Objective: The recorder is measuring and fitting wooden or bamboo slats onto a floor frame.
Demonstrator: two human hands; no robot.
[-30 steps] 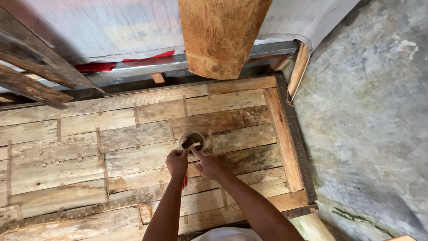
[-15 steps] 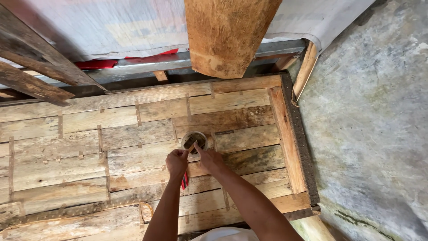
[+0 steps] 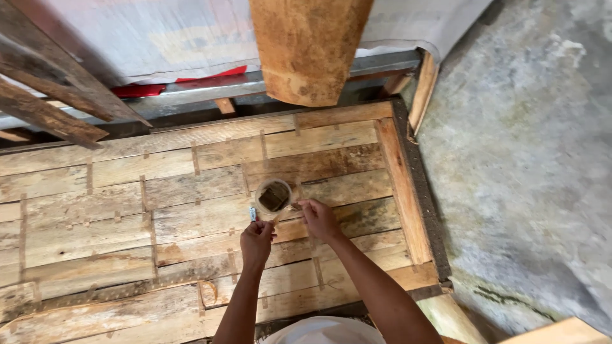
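Two hands (image 3: 256, 239) (image 3: 319, 218), one cup (image 3: 274, 197) — many planks (image 3: 191, 216)

A cup (image 3: 274, 197) stands on the plank floor (image 3: 127, 216), toward its right edge. The left hand (image 3: 257, 241) is just in front of it, the right hand (image 3: 319, 218) beside it on the right. A thick post (image 3: 309, 44) rises behind the floor's far edge; beams (image 3: 51, 95) cross the far left corner.

A small round clear plastic cup (image 3: 274, 197) with a dark brownish mass inside sits upright just ahead of both hands, its rim pinched by the right hand (image 3: 319, 218). A thin brush-like tool (image 3: 253, 215) with a pale metal band sticks out of the closed left hand (image 3: 256, 241), just beside the cup's near edge.
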